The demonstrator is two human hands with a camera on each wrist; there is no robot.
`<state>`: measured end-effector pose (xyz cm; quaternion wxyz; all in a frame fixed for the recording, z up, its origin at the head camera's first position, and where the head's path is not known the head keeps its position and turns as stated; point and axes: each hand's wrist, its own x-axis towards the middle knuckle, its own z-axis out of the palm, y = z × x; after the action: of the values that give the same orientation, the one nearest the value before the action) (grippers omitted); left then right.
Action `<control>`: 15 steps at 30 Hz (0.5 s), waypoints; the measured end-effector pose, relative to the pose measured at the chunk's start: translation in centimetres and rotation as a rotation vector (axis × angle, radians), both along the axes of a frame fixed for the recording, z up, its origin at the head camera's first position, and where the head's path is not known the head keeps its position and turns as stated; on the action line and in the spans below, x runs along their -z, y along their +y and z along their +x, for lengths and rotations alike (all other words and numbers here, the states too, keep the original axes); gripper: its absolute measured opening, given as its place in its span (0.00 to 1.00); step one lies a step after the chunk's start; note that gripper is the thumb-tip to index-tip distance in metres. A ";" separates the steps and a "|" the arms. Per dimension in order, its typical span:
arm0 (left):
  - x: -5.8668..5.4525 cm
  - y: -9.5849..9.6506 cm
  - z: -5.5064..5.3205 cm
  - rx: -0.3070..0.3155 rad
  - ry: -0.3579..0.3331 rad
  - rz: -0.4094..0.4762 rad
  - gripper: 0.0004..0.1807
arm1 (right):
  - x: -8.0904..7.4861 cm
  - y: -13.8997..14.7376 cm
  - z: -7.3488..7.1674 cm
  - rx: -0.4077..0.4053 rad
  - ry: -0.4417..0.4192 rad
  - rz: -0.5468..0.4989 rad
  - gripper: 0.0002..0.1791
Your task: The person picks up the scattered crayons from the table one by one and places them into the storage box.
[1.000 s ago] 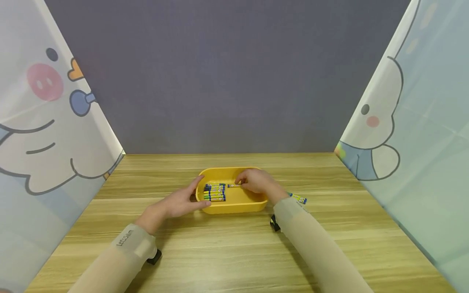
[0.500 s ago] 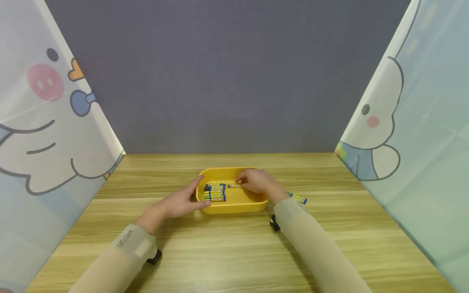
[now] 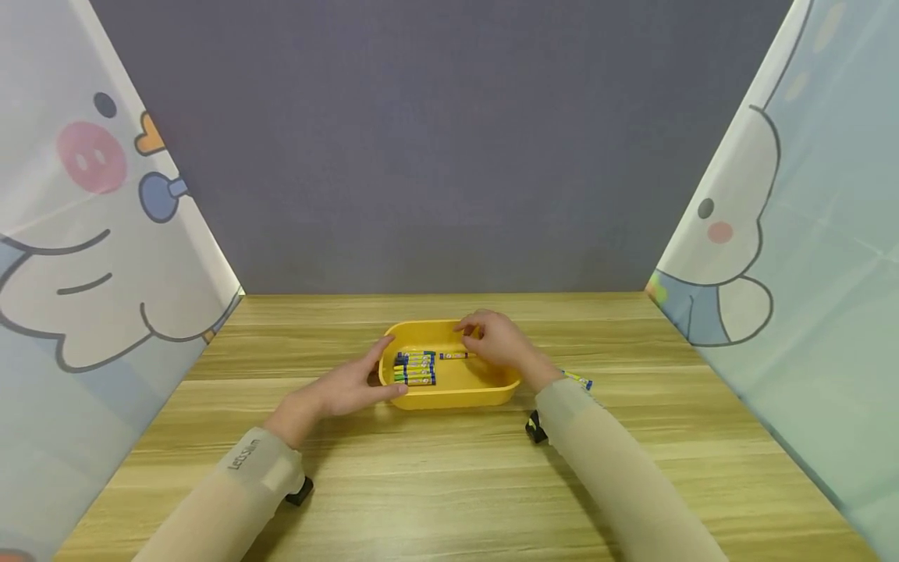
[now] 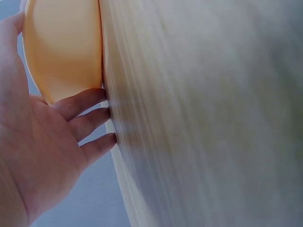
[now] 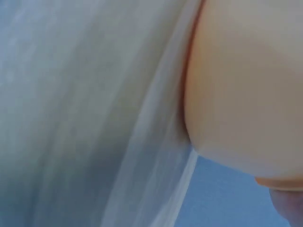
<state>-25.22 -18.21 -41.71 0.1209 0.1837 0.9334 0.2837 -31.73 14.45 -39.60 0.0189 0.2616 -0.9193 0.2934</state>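
A yellow plastic tray [image 3: 456, 400] sits on the wooden table, holding a row of several crayons [image 3: 416, 369] with yellow-and-blue wrappers at its left end. One separate crayon [image 3: 455, 356] lies to their right on the tray floor. My left hand [image 3: 346, 388] spans the tray's left end, its thumb along the front rim and its index finger at the back rim; in the left wrist view, other fingertips reach the table beside the wall. Loosely bent, the right hand's [image 3: 497, 339] fingers hover just above the separate crayon, with nothing visible between them.
More wrapped crayons [image 3: 577, 379] lie on the table right of the tray, partly hidden by my right sleeve. A grey panel [image 3: 449, 156] stands behind the table [image 3: 421, 484], with cartoon-printed sheets [image 3: 91, 234] on both sides.
My right hand has lifted off the separate crayon, which now shows more of its length on the tray floor. The left hand keeps its place at the tray; the head view shifts slightly.
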 end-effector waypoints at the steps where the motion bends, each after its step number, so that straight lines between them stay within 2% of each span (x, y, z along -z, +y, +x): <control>1: 0.0 0.0 0.0 0.000 0.001 -0.002 0.63 | -0.1 0.2 0.1 0.010 0.006 -0.044 0.14; 4: 0.1 0.1 0.1 0.009 0.001 -0.004 0.63 | -0.6 1.1 0.5 0.038 0.025 -0.138 0.14; 7: 0.1 0.1 0.2 0.009 0.003 -0.006 0.63 | -1.3 2.5 1.0 0.047 0.038 -0.183 0.14; 12: 0.2 0.0 0.0 -0.004 0.004 -0.015 0.62 | -2.3 6.2 2.1 0.066 0.025 -0.189 0.13; 15: 0.1 0.0 0.0 -0.005 0.002 -0.016 0.63 | -2.1 8.9 2.6 0.086 0.001 -0.168 0.15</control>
<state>-25.24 -18.18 -41.84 0.1209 0.1806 0.9362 0.2762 -29.08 23.36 -37.49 0.0539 0.2197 -0.9017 0.3684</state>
